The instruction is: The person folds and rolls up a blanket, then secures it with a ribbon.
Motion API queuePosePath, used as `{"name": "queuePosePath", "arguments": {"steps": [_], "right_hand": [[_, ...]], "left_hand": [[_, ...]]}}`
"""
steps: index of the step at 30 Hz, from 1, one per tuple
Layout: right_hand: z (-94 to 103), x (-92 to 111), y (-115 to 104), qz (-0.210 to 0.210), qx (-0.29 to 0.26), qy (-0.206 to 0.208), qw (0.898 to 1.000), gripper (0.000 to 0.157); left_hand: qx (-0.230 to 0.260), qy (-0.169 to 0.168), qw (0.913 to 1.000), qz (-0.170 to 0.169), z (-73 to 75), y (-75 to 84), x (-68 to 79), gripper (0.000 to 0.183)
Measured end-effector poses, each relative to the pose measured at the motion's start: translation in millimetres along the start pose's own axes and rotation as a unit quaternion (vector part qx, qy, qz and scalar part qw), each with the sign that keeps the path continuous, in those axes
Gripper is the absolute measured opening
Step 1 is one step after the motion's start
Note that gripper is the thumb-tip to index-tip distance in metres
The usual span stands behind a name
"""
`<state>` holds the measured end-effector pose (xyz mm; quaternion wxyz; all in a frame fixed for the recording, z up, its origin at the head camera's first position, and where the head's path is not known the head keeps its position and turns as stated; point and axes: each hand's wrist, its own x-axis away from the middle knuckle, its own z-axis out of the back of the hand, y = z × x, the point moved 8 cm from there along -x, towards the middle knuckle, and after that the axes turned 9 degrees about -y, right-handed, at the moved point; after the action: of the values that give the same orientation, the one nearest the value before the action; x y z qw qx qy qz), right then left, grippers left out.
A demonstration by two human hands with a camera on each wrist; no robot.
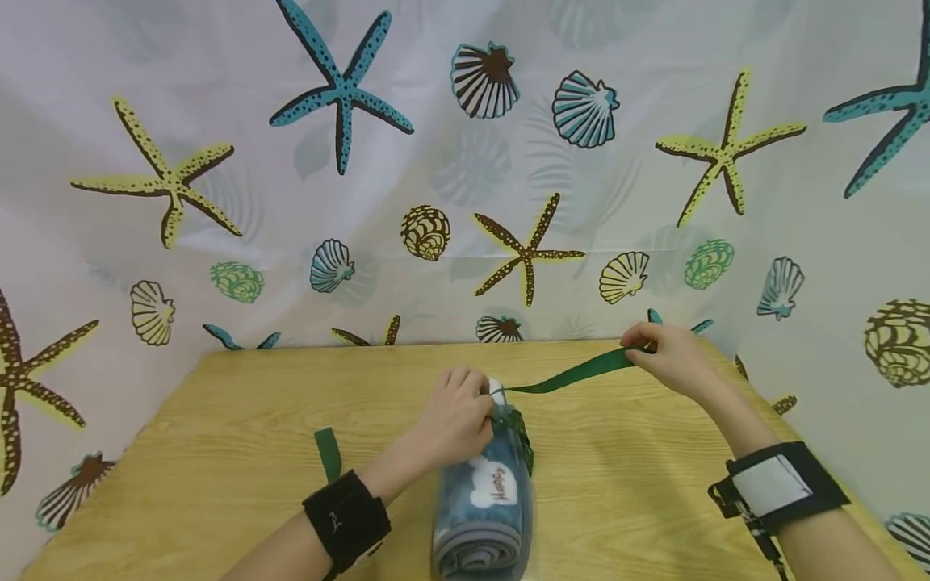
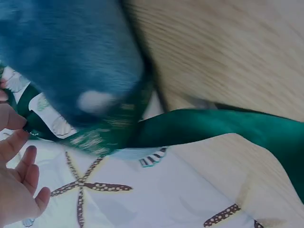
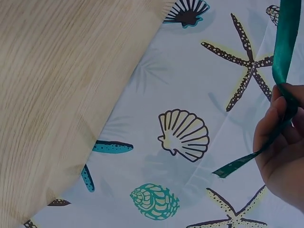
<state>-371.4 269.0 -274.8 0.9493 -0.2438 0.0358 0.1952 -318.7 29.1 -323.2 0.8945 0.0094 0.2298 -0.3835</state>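
A blue-grey rolled blanket (image 1: 465,502), with a white patch that reads "Happy", lies lengthwise on the table. Green ribbon (image 1: 581,374) gathers at its far end. There my left hand (image 1: 454,415) pinches the ribbon; the left wrist view shows its fingertips (image 2: 18,137) on a dark green strand beside the blanket. Out to the right, my right hand (image 1: 672,359) pinches the ribbon's other stretch, held up off the table. In the right wrist view a short ribbon tail (image 3: 237,164) hangs past that hand. The hand's back hides part of the tied spot.
Another length of green ribbon (image 1: 328,453) shows on the left, partly behind the left wrist strap (image 1: 347,516). The wood-grain table (image 1: 617,484) ends at a white curtain (image 1: 436,307) printed with starfish and shells. A second strap (image 1: 781,488) is round the right wrist.
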Motion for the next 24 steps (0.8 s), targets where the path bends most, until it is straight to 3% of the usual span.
{"name": "queuePosePath", "arguments": {"steps": [3,6,11,17,20,22,24], "right_hand": [[2.2,6,1,0.005,0.03,-0.001,1.0,0.016],[3.0,11,-2,0.012,0.074,-0.005,0.997,0.017],[-4.4,8,-7,0.021,0.137,-0.016,0.99,0.01],[-27.7,-4,-18,0.045,0.193,0.037,0.98,0.005],[-46.3,-13,-23,0.025,0.133,0.05,0.99,0.005],[-59.5,-20,-25,-0.005,0.035,0.047,0.998,0.006],[-72.3,-25,-27,-0.035,-0.098,0.047,0.993,0.009]], "left_hand": [[0.064,0.001,0.998,-0.001,15.9,5.8,2.3,0.02],[0.093,-0.009,0.9956,0.005,28.0,9.1,0.9,0.017],[0.1,-0.017,0.9948,0.002,41.8,12.6,-7.2,0.009],[0.097,-0.025,0.9949,-0.01,44.6,14.4,-22.9,0.006],[0.108,-0.028,0.9937,-0.012,42.6,14.4,-30.0,0.006],[0.114,-0.028,0.993,-0.013,41.2,14.5,-33.5,0.005],[0.12,-0.029,0.9922,-0.012,39.7,14.8,-35.4,0.005]]}}
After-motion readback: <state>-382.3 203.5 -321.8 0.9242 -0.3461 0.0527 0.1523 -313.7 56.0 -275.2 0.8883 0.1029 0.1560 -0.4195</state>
